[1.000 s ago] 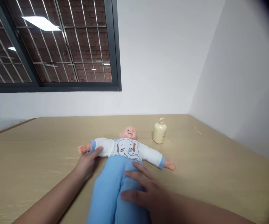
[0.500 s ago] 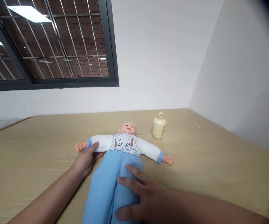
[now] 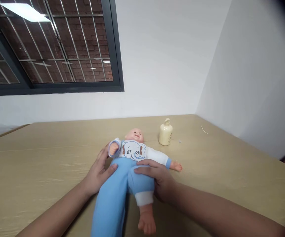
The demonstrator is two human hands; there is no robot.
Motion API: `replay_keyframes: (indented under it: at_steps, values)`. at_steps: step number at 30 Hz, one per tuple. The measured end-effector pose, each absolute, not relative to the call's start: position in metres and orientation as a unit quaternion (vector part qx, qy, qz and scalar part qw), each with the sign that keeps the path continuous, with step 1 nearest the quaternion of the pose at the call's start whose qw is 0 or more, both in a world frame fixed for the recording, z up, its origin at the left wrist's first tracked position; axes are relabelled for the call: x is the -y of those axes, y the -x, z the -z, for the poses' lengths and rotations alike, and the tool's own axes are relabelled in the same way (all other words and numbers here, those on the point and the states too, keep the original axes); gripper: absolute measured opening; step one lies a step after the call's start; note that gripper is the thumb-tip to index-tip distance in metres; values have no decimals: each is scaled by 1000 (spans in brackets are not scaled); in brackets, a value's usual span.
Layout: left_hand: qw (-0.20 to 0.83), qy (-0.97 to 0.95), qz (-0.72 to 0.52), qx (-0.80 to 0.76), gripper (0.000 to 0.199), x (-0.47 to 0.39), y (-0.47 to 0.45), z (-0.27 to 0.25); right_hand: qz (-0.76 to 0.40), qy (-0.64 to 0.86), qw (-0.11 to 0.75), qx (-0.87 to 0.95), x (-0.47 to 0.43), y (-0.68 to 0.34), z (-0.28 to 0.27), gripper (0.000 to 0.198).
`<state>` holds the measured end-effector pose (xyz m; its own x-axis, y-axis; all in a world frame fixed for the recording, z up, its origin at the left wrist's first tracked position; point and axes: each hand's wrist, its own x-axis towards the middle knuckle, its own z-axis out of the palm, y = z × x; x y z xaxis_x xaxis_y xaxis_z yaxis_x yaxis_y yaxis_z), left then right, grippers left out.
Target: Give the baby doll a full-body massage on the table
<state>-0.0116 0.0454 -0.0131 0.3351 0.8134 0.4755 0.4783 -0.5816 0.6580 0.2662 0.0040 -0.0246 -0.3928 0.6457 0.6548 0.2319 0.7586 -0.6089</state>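
A baby doll (image 3: 120,174) lies on its back on the table, head away from me. It wears a white top with an elephant bib (image 3: 133,150) and light blue trousers. My left hand (image 3: 99,172) grips the doll's side, thumb on the trousers and fingers beside the raised doll arm (image 3: 113,148). Around the bent leg on the right, my right hand (image 3: 163,179) is closed, its fingers over the knee. The bare foot (image 3: 147,222) of that leg points towards me. The other leg stretches straight out of view at the bottom.
A cream pump bottle (image 3: 165,134) stands behind the doll, to the right. A thin pale strip (image 3: 204,130) and a small scrap (image 3: 180,141) lie farther right. White walls and a barred window (image 3: 70,42) border the wooden table (image 3: 231,164).
My right hand has moved from lying spread over the trousers to gripping the leg, now bent with its foot showing. The doll's arm by my left hand has swung up and inward.
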Motion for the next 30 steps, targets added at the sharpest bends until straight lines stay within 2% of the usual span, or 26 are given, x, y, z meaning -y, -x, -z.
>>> replay_keyframes:
  at_steps: [2,5,11,15,20,23,27,30]
  values:
    - [125,-845,-344,-391,70,-47,14,11,-221,271,477,806,-9,-265,24,37]
    - [70,-881,-266,-384,71,-49,16,6,-226,262,453,822,-16,-264,26,39]
    - [77,-885,-244,-388,68,-47,15,2,-214,244,434,840,-21,-265,28,40]
    - [167,-834,-345,-397,72,-45,14,6,-179,222,421,861,-11,-269,18,47]
    - [418,-604,-519,-438,71,-51,13,10,-128,170,382,899,3,-276,10,66]
    - [525,-468,-578,-414,62,-62,20,12,-125,162,331,921,10,-275,13,69]
    - [603,-352,-602,-388,42,-76,38,18,-110,189,218,951,21,-272,13,65]
    - [621,-328,-603,-378,37,-81,48,21,-98,195,149,964,29,-271,9,62]
